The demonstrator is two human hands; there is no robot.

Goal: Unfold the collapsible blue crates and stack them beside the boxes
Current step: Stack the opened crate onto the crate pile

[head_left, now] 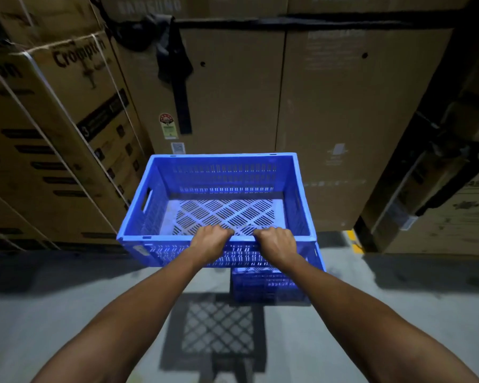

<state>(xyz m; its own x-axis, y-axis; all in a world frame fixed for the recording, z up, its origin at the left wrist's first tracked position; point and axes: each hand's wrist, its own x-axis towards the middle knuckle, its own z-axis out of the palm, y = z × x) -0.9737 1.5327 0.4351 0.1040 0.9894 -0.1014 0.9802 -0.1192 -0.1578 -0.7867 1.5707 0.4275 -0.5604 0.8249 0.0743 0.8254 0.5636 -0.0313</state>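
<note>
Held up off the grey concrete floor (pixel 67 313): an unfolded blue slotted plastic crate (pixel 219 183), all four walls upright, lattice bottom bare. Left hand (pixel 209 243) and right hand (pixel 277 244) both curled shut over the crate's near rim, close together at its middle, fingers hooked inside. Far rim just in front of tall brown cardboard boxes (pixel 233 87); whether touching, hard to tell. Left rim close to a strapped, leaning cardboard carton printed "Crompton" (pixel 67 106). Below and right of the held crate, a second blue crate (pixel 266 284), mostly hidden beneath it, only a slotted side showing; folded or open, unclear. Open floor toward the viewer, crossed by the crate's lattice shadow (pixel 217 330). At right, dark framework (pixel 440 172) blurred, hard to make out; more cartons cut off by the edge. Black strap (pixel 177 67) hanging on the boxes.
</note>
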